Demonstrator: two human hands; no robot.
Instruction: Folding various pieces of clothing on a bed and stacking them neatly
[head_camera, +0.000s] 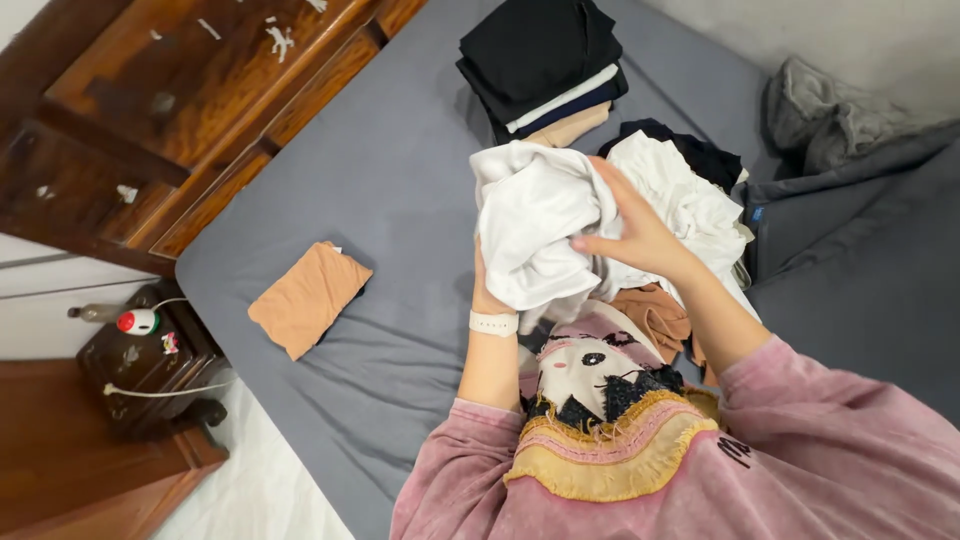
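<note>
Fingers (590, 243) clutch white garment (535, 225) (left hand (487, 290) mostly hidden).

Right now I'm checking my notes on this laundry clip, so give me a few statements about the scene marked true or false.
1. Both hands grip a white garment. True: the left hand is under it, the right hand on top.
2. The folded tan cloth lies on the wooden headboard. False: it lies on the grey bedsheet.
3. A stack of folded dark clothes sits beyond the hands. True.
4. The left wrist is bare. False: it wears a white wristband.
</note>
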